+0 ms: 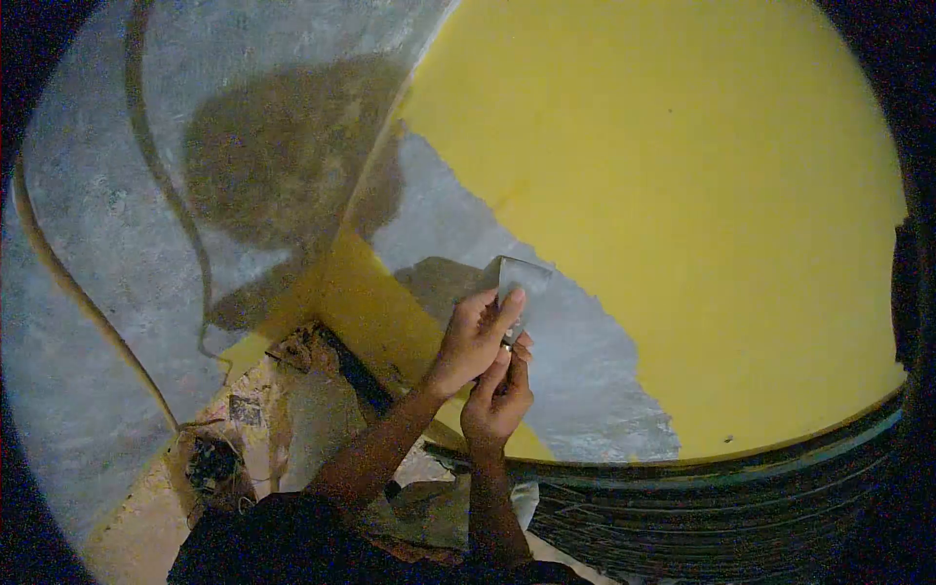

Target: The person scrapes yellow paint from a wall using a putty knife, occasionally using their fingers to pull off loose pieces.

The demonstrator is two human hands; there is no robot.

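A flat grey metal blade, apparently a putty knife point(521, 277), is held up in front of a partly yellow surface. My left hand point(471, 343) is closed around it, the thumb pressed along the blade's face. Just below, my right hand point(495, 405) pinches its lower end, where a small shiny part shows between the fingers. Most of the handle is hidden by my hands. Behind them, a bare grey patch point(575, 366) with a ragged border cuts into the yellow coating point(702, 205).
Two cables point(83, 302) run down the grey surface at left. Dark tangled wires point(213, 462) sit in a worn panel at lower left. A dark curved, ribbed edge point(721, 497) borders the yellow area below. Shadows point(292, 156) fall across the upper left.
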